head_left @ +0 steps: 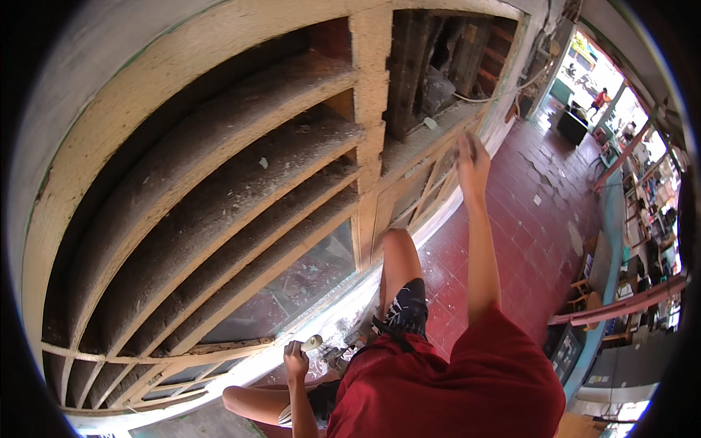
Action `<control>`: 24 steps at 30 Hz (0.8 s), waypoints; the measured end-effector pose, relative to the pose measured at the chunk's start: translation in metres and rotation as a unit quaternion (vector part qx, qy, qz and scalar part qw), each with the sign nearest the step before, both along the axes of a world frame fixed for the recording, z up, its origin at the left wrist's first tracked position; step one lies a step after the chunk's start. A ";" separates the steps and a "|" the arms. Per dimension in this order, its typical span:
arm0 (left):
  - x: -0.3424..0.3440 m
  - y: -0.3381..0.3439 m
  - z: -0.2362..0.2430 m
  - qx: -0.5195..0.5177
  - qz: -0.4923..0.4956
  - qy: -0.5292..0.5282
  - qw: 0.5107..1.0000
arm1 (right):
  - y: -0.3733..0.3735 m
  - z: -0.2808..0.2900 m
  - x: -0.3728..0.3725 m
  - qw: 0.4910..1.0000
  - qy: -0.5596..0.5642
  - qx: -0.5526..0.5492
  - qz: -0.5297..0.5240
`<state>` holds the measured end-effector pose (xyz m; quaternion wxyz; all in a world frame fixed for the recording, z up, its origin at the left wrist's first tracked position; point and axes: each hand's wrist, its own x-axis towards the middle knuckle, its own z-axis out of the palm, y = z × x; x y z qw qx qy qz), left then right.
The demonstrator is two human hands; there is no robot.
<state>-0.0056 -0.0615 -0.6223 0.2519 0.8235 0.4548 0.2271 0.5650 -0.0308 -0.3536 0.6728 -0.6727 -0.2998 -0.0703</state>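
Note:
My left hand (295, 359) is closed around a pale, rounded handle (312, 342), low beside my bent knee. What the handle belongs to is hidden. My right hand (472, 162) is raised on a stretched arm, close to the outer edge of a worn wooden shelf unit (371, 95). Its fingers look bent but are blurred, so I cannot tell if they hold or touch anything. Dusty shelf boards (241, 186), specked with pale flakes, curve across the left. Behind my right hand, an upper compartment holds a grey crumpled lump (437, 91) and a small pale chip (430, 123).
A thin cable (504, 93) hangs along the unit's right end. Cracked red floor tiles (533, 197) run to a bright opening, where a dark box (572, 127) stands and a distant person (600, 98) is in red. A reddish beam (628, 301) and cluttered furniture line the right.

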 end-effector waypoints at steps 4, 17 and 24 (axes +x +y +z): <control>-0.004 -0.005 -0.011 0.019 0.011 0.000 1.000 | 0.048 0.025 0.049 0.998 0.042 -0.055 0.001; -0.003 -0.001 -0.013 0.015 0.006 0.015 1.000 | 0.111 0.044 0.058 0.991 0.023 0.125 -0.036; 0.000 0.001 -0.010 0.017 0.002 -0.033 0.999 | 0.028 0.111 -0.056 0.936 -0.056 0.346 -0.037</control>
